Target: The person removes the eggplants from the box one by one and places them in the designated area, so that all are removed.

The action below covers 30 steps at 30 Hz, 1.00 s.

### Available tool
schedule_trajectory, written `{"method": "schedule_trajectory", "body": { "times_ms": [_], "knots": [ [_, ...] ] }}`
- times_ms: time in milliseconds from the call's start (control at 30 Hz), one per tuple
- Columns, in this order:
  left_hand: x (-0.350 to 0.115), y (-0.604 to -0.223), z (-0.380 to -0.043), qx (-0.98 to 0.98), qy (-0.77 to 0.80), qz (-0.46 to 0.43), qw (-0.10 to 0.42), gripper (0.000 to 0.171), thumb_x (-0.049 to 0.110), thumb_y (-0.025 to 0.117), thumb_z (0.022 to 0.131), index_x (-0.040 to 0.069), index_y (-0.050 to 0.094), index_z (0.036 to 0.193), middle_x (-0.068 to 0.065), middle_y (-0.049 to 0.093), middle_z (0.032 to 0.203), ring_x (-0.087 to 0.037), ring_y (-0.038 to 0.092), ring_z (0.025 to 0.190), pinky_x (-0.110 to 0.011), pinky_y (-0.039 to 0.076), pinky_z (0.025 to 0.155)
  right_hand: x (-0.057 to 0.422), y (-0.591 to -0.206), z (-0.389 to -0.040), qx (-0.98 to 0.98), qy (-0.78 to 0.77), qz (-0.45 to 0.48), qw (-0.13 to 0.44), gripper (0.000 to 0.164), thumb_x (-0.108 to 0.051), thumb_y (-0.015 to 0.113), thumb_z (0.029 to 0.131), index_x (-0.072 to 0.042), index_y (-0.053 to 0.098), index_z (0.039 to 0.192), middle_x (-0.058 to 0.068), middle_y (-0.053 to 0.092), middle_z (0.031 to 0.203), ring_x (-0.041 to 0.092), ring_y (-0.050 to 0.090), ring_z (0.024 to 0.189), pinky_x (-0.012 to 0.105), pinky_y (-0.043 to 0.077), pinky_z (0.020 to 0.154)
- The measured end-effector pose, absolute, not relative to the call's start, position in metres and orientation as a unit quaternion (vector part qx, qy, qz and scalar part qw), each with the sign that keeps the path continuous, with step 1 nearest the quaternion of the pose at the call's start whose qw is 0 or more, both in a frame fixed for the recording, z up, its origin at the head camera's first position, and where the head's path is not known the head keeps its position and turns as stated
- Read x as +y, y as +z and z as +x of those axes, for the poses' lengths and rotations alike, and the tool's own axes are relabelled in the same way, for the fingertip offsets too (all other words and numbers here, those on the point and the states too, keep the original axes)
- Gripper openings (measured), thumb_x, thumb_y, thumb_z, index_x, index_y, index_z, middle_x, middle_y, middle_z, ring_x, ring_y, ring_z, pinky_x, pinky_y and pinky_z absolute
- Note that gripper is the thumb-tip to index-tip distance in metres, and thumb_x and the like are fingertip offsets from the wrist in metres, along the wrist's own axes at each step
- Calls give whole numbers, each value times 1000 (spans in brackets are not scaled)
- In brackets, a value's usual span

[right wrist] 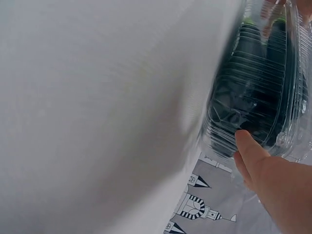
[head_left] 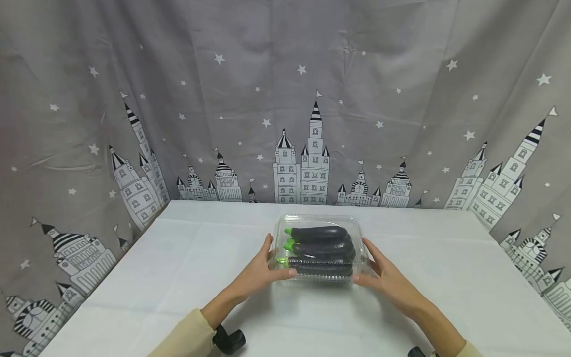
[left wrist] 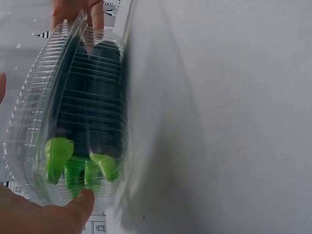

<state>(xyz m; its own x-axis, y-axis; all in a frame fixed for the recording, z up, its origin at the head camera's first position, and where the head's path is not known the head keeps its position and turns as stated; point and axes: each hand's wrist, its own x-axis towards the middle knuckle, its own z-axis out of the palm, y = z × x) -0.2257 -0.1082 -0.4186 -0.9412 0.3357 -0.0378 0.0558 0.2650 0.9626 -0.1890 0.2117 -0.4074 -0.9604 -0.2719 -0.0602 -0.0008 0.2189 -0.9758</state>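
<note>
A clear plastic clamshell container lies between my two hands on the white table, its ribbed lid down. Several dark eggplants with bright green stem ends fill it, the stems toward the left. My left hand grips the container's left end, thumb along the front wall and fingers up the side. Opposite it, my right hand holds the right end, thumb at the front corner. In the left wrist view the green stems show through the wall by the left thumb.
The white table reaches out to both sides of the container. Behind it hangs a grey curtain printed with castles and stars. A black strap mount sits at my left wrist.
</note>
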Motion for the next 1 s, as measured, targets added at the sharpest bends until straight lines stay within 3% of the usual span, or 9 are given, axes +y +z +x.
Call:
{"method": "schedule_trajectory", "body": {
  "times_ms": [167, 367, 733, 1000],
  "knots": [
    [-105, -423, -224, 779, 598, 151, 114, 133, 32, 87, 73, 7, -13, 156, -28, 14, 159, -44, 12, 146, -65, 12, 111, 211, -409, -189, 768, -625, -89, 109, 105, -18, 75, 84, -16, 4, 160, 14, -6, 164, 45, 0, 147, 62, 8, 111],
    [-102, -426, -223, 784, 591, 158, 103, 131, 25, 87, 74, 8, -14, 156, -26, 10, 160, -42, 6, 147, -63, 5, 112, 212, -412, -189, 769, -623, -92, 104, 108, -14, 78, 80, -17, 5, 160, 14, -4, 164, 44, -2, 147, 61, 6, 112],
    [-101, -427, -222, 795, 583, 140, 92, 127, 23, 85, 76, 5, -12, 156, -30, 10, 159, -46, 13, 145, -63, 9, 112, 214, -417, -188, 779, -610, -111, 90, 102, -2, 71, 80, -12, 8, 160, 17, -4, 164, 45, 9, 146, 61, 8, 112],
    [-102, -426, -220, 795, 581, 151, 92, 127, 19, 85, 76, 6, -12, 156, -31, 12, 158, -47, 12, 144, -64, 8, 112, 216, -416, -188, 781, -605, -127, 89, 98, 1, 68, 83, -14, 8, 160, 15, -3, 164, 44, 11, 146, 60, 9, 113]
  ]
}}
